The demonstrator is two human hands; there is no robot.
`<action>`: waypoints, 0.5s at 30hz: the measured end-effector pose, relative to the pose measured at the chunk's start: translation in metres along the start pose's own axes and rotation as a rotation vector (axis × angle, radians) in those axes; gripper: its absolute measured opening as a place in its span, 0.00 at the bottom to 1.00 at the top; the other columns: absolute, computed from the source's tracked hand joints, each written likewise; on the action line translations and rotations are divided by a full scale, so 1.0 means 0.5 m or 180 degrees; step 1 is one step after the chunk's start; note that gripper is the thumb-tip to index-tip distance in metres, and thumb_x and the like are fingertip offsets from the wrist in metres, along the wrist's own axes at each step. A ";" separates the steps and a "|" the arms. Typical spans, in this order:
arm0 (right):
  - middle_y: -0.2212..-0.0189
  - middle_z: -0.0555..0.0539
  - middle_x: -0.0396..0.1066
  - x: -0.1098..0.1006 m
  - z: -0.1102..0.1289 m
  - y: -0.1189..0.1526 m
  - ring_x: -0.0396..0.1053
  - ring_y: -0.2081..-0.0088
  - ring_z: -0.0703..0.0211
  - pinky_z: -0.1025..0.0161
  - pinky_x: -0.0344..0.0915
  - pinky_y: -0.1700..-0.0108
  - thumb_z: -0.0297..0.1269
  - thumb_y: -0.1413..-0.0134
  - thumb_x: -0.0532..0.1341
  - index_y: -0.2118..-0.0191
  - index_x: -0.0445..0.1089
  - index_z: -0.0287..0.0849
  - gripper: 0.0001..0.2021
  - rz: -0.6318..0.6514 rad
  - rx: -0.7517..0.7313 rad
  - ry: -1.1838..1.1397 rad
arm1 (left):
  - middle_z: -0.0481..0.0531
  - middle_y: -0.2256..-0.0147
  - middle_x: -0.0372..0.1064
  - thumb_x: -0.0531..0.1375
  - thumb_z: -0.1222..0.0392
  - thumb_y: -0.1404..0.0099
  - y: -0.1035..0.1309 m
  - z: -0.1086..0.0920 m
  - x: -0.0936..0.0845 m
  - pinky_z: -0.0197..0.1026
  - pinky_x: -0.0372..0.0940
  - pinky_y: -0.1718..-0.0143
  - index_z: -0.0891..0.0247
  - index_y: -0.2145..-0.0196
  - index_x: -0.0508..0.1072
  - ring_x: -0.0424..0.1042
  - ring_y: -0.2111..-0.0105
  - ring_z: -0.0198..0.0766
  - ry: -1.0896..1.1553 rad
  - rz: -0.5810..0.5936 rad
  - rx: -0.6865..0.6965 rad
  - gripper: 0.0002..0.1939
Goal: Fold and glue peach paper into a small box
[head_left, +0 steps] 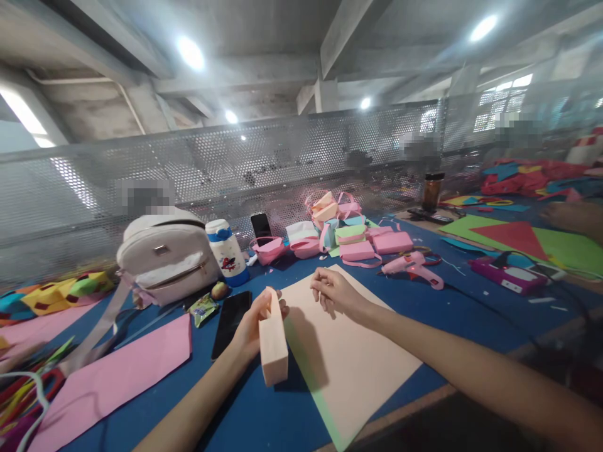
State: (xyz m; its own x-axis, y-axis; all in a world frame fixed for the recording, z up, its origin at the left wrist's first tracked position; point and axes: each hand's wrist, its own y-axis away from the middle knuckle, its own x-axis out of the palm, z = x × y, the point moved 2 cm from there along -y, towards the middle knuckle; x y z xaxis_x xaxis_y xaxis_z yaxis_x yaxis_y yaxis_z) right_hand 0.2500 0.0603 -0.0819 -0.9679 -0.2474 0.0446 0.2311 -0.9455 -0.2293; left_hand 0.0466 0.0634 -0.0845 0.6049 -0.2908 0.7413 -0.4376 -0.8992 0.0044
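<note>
My left hand [257, 320] is closed on a small peach box [274, 351] with a strap rising from it, held above the blue table left of the paper. Over the upper part of a peach sheet [358, 358], my right hand [336, 292] hovers or rests with its fingers curled; whether anything small is between them is hidden. A green sheet shows along the peach sheet's left edge. The pink glue gun [414, 267] lies to the right of my right hand.
Beyond the sheets sit several small pink bags [358, 251]. A white bottle [226, 251], a backpack [164, 257], a black phone [232, 321] and pink paper [127, 370] are left. A purple device [509, 275] lies right, near another person's blurred hand [572, 220].
</note>
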 end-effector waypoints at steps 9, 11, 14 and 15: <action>0.79 0.51 0.71 0.000 -0.012 -0.002 0.62 0.87 0.69 0.73 0.52 0.89 0.51 0.46 0.64 0.73 0.69 0.40 0.17 0.0053 0.0170 0.0112 | 0.45 0.76 0.67 0.73 0.62 0.46 0.002 -0.014 -0.001 0.34 0.67 0.75 0.63 0.72 0.69 0.69 0.77 0.32 -0.0234 -0.0074 0.0053 0.14; 0.75 0.45 0.76 0.001 -0.015 -0.002 0.69 0.83 0.64 0.71 0.59 0.88 0.50 0.49 0.66 0.70 0.74 0.38 0.17 0.0077 0.0246 0.0121 | 0.44 0.77 0.67 0.72 0.62 0.46 0.001 -0.018 0.001 0.34 0.66 0.75 0.63 0.73 0.68 0.69 0.77 0.32 -0.0250 -0.0051 0.0073 0.14; 0.71 0.42 0.79 0.002 -0.018 -0.001 0.73 0.79 0.61 0.69 0.66 0.82 0.46 0.55 0.70 0.69 0.78 0.36 0.15 0.0071 0.0331 0.0056 | 0.44 0.77 0.66 0.73 0.61 0.46 0.001 -0.022 0.001 0.33 0.65 0.75 0.63 0.74 0.67 0.68 0.77 0.32 -0.0251 -0.0020 0.0110 0.15; 0.71 0.42 0.79 0.002 -0.019 -0.001 0.73 0.78 0.61 0.68 0.67 0.81 0.45 0.58 0.72 0.70 0.78 0.36 0.15 0.0072 0.0355 0.0023 | 0.44 0.77 0.66 0.73 0.61 0.46 0.000 -0.023 0.001 0.33 0.65 0.75 0.63 0.74 0.67 0.69 0.77 0.31 -0.0249 -0.0012 0.0120 0.16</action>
State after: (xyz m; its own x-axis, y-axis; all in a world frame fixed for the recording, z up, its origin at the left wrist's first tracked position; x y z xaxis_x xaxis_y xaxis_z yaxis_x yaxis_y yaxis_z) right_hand 0.2478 0.0622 -0.0907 -0.9629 -0.2678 0.0334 0.2621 -0.9575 -0.1204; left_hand 0.0394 0.0669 -0.0764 0.6573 -0.3106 0.6867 -0.4107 -0.9116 -0.0192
